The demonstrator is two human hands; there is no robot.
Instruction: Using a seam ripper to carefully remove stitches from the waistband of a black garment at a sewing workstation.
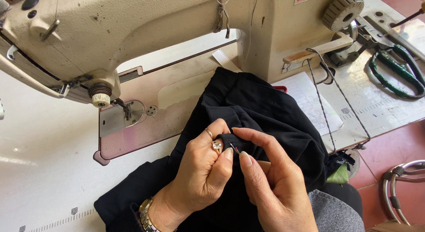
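Up and to the left of both hands sits the cream industrial sewing machine (133,23), its needle plate (118,117) bare. The left hand (201,170), wearing rings and a wristwatch (145,216), pinches a fold of black fabric (261,108) between thumb and fingers. Just beside it, the right hand (276,181) grips a small seam ripper (235,148), its tip touching the pinched fold. The fabric spreads beneath and beyond both hands. Far right of the hands, green-handled scissors (396,72) lie on the table (40,170).
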